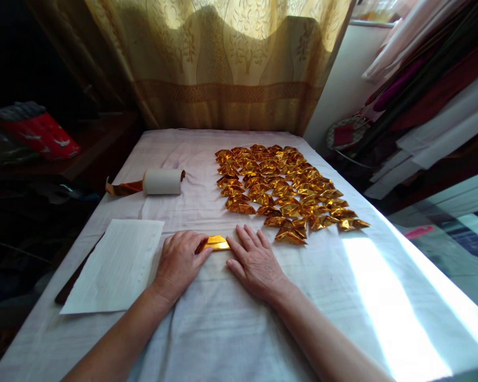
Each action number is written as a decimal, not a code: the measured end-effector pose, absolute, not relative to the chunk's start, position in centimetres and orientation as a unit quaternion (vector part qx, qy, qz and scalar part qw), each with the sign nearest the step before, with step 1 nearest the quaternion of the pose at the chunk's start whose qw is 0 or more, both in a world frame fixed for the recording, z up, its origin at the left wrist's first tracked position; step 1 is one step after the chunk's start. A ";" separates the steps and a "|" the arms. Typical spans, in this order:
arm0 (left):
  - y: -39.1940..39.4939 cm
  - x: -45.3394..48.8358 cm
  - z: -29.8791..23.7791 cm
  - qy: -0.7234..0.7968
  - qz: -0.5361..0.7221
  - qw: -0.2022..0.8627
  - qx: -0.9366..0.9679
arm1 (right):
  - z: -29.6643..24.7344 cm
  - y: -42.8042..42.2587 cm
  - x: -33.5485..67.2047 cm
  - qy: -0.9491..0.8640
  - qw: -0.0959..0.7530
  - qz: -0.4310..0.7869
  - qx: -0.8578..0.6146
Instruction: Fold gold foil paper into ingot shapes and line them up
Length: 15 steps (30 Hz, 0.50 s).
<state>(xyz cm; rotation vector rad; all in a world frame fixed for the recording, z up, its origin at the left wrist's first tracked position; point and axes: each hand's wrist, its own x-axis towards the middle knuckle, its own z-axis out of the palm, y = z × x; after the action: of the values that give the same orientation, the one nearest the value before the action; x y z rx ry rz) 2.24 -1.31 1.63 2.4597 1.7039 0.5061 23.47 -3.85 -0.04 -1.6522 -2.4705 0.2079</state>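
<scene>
A strip of folded gold foil paper (218, 243) lies on the white cloth between my two hands. My left hand (182, 260) is closed on its left end, thumb in front and fingers behind. Palm down, my right hand (255, 260) rests flat on the cloth with its fingers stretched out, its index fingertip at the right end of the foil. Just beyond my right hand, several folded gold foil ingots (279, 183) stand in rows.
A white roll (163, 181) with gold foil strips poking out lies at the back left. Nearer, a sheet of white paper (117, 265) covers a dark flat object (69, 284). The cloth-covered surface (302, 318) has sunlit patches at right. A curtain (223, 63) hangs behind.
</scene>
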 end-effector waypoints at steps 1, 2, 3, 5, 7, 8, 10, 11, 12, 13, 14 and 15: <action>-1.3 2.3 1.5 0.562 0.171 0.057 0.807 | -0.1 -3.9 23.5 -0.827 0.089 0.068 -0.550; -1.3 2.3 1.3 0.564 0.175 0.060 0.805 | -0.2 -3.9 23.5 -0.828 0.098 0.067 -0.548; -1.3 2.2 1.1 0.565 0.180 0.064 0.803 | -0.4 -3.8 23.5 -0.829 0.109 0.066 -0.545; -1.4 2.2 0.7 0.565 0.191 0.070 0.799 | -0.7 -3.8 23.6 -0.829 0.138 0.063 -0.538; -1.4 2.1 0.3 0.559 0.212 0.072 0.798 | -1.0 -3.7 23.7 -0.830 0.177 0.056 -0.526; -1.4 2.1 0.1 0.554 0.224 0.070 0.799 | -1.1 -3.7 23.7 -0.830 0.200 0.052 -0.519; -1.6 2.0 -0.4 0.538 0.253 0.059 0.802 | -1.1 -3.6 23.8 -0.827 0.244 0.046 -0.505; -1.7 2.0 -0.5 0.526 0.268 0.049 0.806 | -1.1 -3.5 23.8 -0.824 0.265 0.045 -0.498; -1.7 1.9 -0.6 0.510 0.282 0.037 0.812 | -1.0 -3.4 23.8 -0.821 0.285 0.043 -0.493; -1.8 1.9 -0.6 0.492 0.294 0.024 0.819 | -0.9 -3.4 23.8 -0.819 0.302 0.042 -0.486; -1.9 1.9 -0.5 0.473 0.302 0.013 0.828 | -0.8 -3.4 23.7 -0.818 0.316 0.042 -0.480; -1.9 2.0 -0.4 0.455 0.307 0.007 0.836 | -0.6 -3.3 23.7 -0.817 0.326 0.041 -0.474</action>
<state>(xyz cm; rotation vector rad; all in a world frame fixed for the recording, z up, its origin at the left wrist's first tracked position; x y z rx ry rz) 1.97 -1.91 -0.39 2.6146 1.4223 0.9611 23.70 -3.33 -0.63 -1.2432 -2.1403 0.1083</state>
